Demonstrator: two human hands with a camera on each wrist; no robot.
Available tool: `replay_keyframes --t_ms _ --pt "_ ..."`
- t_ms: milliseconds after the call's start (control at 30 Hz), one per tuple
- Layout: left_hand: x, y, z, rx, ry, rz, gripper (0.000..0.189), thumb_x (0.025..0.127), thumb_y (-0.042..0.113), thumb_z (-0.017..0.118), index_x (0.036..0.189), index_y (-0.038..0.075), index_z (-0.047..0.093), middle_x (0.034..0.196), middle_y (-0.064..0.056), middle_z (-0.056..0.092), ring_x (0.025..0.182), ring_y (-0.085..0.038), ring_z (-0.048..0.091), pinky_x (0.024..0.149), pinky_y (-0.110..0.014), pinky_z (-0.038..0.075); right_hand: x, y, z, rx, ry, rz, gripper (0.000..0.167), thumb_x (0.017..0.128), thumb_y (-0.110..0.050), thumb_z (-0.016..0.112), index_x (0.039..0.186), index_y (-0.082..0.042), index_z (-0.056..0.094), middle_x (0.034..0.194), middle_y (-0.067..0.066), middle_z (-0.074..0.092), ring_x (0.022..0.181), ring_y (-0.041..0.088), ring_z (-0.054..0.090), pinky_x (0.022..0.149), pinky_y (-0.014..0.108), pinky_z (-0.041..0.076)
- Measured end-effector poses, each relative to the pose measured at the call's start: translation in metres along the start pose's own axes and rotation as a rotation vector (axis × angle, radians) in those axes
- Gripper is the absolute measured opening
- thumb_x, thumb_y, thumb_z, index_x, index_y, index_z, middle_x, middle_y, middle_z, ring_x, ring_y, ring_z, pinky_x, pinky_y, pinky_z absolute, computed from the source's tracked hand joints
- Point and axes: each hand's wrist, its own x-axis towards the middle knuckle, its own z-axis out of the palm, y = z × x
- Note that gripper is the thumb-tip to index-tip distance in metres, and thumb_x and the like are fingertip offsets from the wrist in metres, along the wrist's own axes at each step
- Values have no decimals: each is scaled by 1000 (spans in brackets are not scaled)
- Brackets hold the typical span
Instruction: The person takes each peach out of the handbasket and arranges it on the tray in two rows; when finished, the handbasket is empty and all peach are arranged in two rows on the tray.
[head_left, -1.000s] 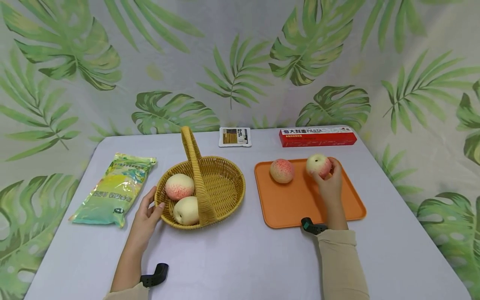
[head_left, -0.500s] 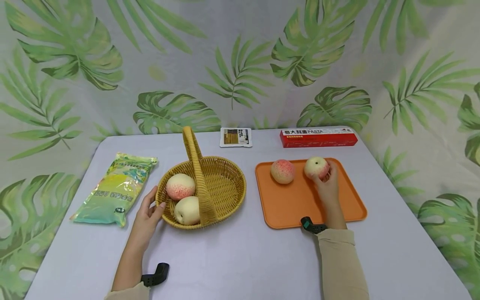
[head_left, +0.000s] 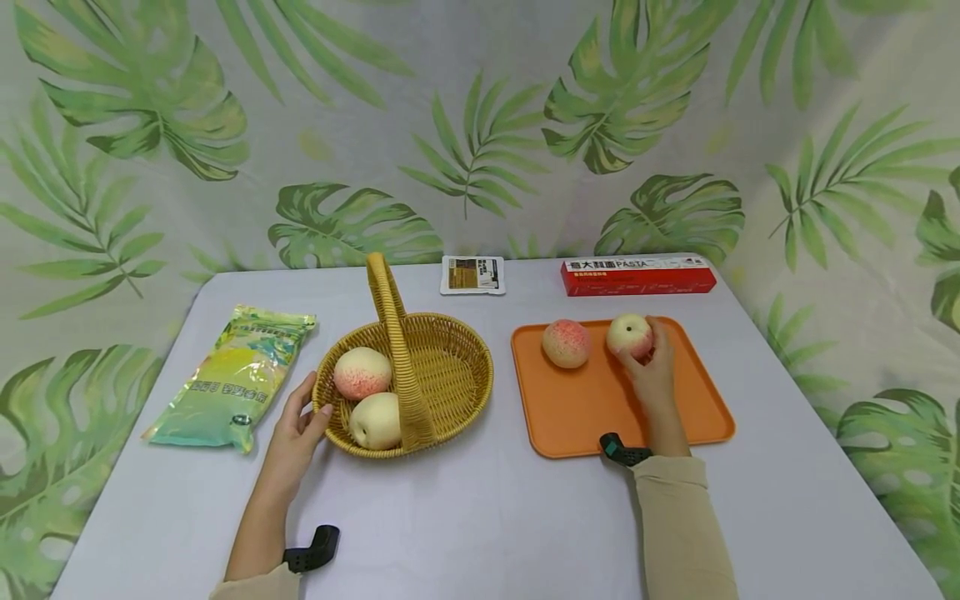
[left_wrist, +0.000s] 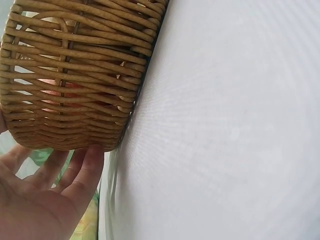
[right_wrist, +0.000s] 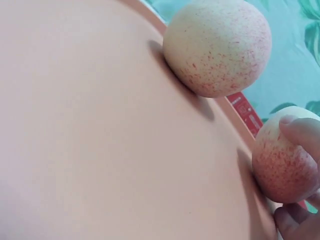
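At the left end of the wicker basket (head_left: 453, 379), my left hand (head_left: 294, 433) holds the rim, thumb over the edge and fingers against the outer wall. The left wrist view shows those fingers (left_wrist: 90, 167) touching the woven side (left_wrist: 75, 100). Inside the basket, left of its handle, lie two pale peaches with pink blush, an upper peach (head_left: 362, 372) and a lower peach (head_left: 376, 421). On the orange tray (head_left: 577, 425), my right hand (head_left: 654, 371) grips a peach (head_left: 628, 335) between thumb and fingers near the back edge. Another peach (head_left: 567, 343) rests just left of it.
A green and yellow bag (head_left: 232, 379) lies left of the basket. Toward the back are a small white packet (head_left: 472, 275) and a red pasta box (head_left: 637, 277), the box behind the tray. A leaf-patterned cloth (head_left: 480, 125) hangs behind the white table (head_left: 480, 533).
My right hand and its peach have shifted slightly left, closer to the other peach on the tray. The left hand keeps its place at the basket.
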Motion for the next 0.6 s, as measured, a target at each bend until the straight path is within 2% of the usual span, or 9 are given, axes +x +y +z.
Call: replay_keyframes --t_ms 233,433,600 --pt "0 0 0 3 -2 -10 61 94 33 46 145 27 13 142 -14 21 116 -29 37 78 -12 40 2 1 1 -4 77 14 71 78 -3 68 136 -8 27 131 10 30 116 22 32 99 37 29" --pt "0 0 0 2 -2 -5 61 94 33 46 145 25 13 141 -14 21 116 -29 37 78 -12 40 2 -3 1 -22 60 63 70 81 -7 67 137 -10 24 134 8 28 116 23 32 99 36 31" --pt "0 -1 0 -6 -3 2 61 95 31 45 145 23 13 141 -15 22 116 -31 37 78 -12 41 2 -5 1 -23 75 61 68 80 -7 68 135 -8 28 131 9 31 114 23 34 98 36 32"
